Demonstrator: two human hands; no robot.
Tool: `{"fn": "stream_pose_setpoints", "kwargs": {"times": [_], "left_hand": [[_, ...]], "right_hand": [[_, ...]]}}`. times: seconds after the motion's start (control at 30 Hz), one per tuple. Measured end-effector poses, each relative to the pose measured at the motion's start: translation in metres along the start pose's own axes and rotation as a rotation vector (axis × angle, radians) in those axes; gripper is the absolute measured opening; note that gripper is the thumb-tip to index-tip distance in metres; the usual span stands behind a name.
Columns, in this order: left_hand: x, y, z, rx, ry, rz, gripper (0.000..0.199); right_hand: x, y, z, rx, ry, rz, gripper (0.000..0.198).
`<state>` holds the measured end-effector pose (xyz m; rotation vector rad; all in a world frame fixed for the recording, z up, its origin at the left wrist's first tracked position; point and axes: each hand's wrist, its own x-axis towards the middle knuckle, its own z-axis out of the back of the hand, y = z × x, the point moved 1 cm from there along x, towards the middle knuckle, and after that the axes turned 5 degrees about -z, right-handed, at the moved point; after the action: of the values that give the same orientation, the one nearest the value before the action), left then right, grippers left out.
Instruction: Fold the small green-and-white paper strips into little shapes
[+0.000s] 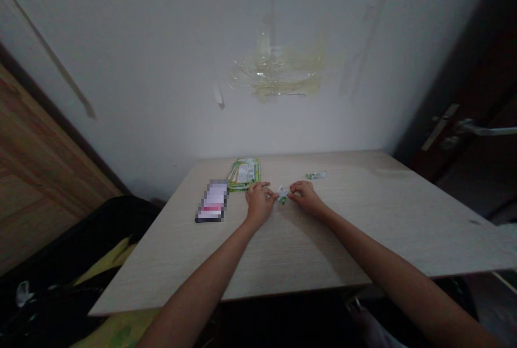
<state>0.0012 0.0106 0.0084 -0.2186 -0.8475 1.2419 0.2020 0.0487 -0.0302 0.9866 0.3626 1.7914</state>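
Between my two hands, just above or on the table, is a small green-and-white printed packet (283,194), creased and partly covered by fingers. My left hand (259,200) pinches its left edge with thumb and forefinger, the other fingers reaching forward. On the opposite edge, my right hand (307,196) grips with its fingers bent. A stack of green-and-white flat packets (244,171) lies just beyond my left hand. Past my right hand rests a narrow, folded green-and-white strip (316,175).
A phone (213,201) with a blurred-out screen lies left of my left hand. The pale wooden table (355,240) meets a wall with peeling tape (278,76). At right is a dark door with a metal handle (484,130). Dark and yellow cloth (105,262) hangs at left.
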Motion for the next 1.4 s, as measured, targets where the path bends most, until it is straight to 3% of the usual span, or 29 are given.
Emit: {"fn": "stream_pose_setpoints", "kwargs": {"times": [0.37, 0.6, 0.73, 0.97, 1.4], "left_hand": [[0.0, 0.01, -0.003, 0.038, -0.055, -0.039, 0.013], [0.002, 0.011, -0.001, 0.067, -0.072, -0.042, 0.016], [0.002, 0.012, -0.001, 0.086, -0.06, -0.038, 0.017], [0.002, 0.011, 0.0, 0.1, -0.014, -0.033, 0.017], [-0.005, 0.002, 0.002, 0.203, 0.14, -0.051, 0.026]], "right_hand": [[0.005, 0.0, 0.01, 0.018, -0.079, 0.044, 0.021], [0.006, 0.013, 0.025, -0.041, -0.126, 0.15, 0.009], [0.004, 0.016, 0.027, -0.06, -0.038, 0.21, 0.007], [-0.002, 0.019, 0.021, -0.089, 0.126, 0.196, 0.013], [-0.004, 0.017, 0.015, -0.173, 0.155, 0.242, 0.028]]}}
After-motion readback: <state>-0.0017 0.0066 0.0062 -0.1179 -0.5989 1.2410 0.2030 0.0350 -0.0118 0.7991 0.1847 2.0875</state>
